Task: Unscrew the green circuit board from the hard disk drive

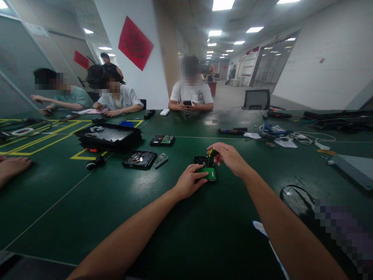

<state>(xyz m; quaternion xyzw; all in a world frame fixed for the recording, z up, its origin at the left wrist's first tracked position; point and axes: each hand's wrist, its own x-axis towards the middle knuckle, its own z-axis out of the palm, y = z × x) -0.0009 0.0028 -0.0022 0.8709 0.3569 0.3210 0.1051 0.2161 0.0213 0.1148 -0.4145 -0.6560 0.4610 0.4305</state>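
In front of me a small hard drive (214, 179) lies on the green table, its green circuit board (210, 172) facing up. My left hand (188, 182) grips the drive from the left, with its fingers and thumb spread over the board. A screwdriver (213, 153) with a black and yellow handle is held in my right hand (225, 156), pinched between thumb and fingers. It stands nearly upright over the drive, its shaft pointing down at the board. Whether the tip sits in a screw is too small to tell.
To the left lie an opened drive case (140, 159), a loose circuit board (161, 160), another drive (162, 140) and a black tray (109, 134). Tools (232, 131) and cables (314, 136) lie right. Another person's hand (13, 166) rests at far left; several people sit opposite.
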